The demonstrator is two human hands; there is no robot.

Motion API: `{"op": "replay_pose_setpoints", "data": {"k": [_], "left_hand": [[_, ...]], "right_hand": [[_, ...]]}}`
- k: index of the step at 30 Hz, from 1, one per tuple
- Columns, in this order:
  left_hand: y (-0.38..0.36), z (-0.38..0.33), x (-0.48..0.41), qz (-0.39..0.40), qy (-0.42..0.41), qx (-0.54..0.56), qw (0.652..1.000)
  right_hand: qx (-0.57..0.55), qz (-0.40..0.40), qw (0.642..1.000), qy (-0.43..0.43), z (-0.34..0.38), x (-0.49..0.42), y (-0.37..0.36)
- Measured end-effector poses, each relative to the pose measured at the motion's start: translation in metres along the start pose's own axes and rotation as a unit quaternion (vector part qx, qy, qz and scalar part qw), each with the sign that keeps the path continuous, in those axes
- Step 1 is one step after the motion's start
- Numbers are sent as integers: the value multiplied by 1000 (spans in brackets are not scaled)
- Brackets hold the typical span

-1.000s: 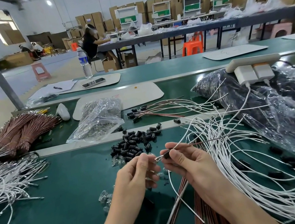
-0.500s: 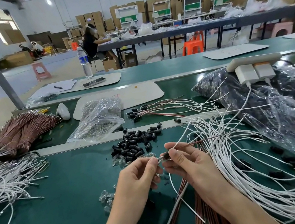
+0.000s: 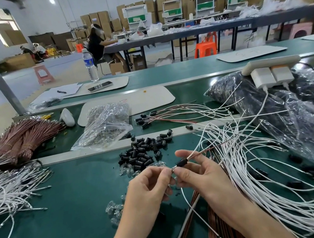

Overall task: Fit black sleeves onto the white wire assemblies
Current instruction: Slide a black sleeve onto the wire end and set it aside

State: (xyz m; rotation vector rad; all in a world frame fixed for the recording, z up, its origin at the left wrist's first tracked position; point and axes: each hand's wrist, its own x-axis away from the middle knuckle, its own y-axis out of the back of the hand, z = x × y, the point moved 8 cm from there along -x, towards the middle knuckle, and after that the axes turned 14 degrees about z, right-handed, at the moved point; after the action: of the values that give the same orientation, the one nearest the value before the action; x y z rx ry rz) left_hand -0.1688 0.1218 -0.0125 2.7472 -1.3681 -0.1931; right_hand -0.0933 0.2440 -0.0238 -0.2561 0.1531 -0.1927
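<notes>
Fingers (image 3: 162,174) of the left hand (image 3: 149,188) are curled in, thumb and forefinger pinching the metal tip of a white wire (image 3: 190,156) just above the green table (image 3: 56,229). The right hand (image 3: 203,175) grips the same wire right beside them, its thumb underneath and its forefinger stretched out behind, the other fingers loosely bent. A black sleeve (image 3: 181,163) is threaded on that wire, sitting just back from the tip and resting against the right forefinger. A thin brown wire (image 3: 214,147) runs out of it alongside the white one, toward the right. Beyond the hands lies a pile of loose sleeves (image 3: 145,152), with a few small clear bulbs (image 3: 115,209) scattered near the left wrist. A tangled heap of white wires (image 3: 265,173) spreads over the right side of the table, and another bunch of white wires (image 3: 4,192) fans out on the left. Farther back are a bundle of brown wires (image 3: 24,139), a clear plastic bag (image 3: 107,125) of small parts, and several finished wires (image 3: 151,117) with sleeves on their ends.
</notes>
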Motion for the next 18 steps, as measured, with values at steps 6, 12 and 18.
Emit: {"op": "replay_pose_setpoints", "data": {"k": [6, 12, 18], "left_hand": [[0, 2, 0, 2, 9, 18, 1000], [1, 2, 0, -3, 7, 17, 1000], [0, 4, -1, -3, 4, -16, 1000]], "right_hand": [[10, 4, 1000, -8, -2, 0, 0], [24, 1, 1000, -12, -1, 0, 0], [31, -11, 999, -19, -1, 2, 1]]}}
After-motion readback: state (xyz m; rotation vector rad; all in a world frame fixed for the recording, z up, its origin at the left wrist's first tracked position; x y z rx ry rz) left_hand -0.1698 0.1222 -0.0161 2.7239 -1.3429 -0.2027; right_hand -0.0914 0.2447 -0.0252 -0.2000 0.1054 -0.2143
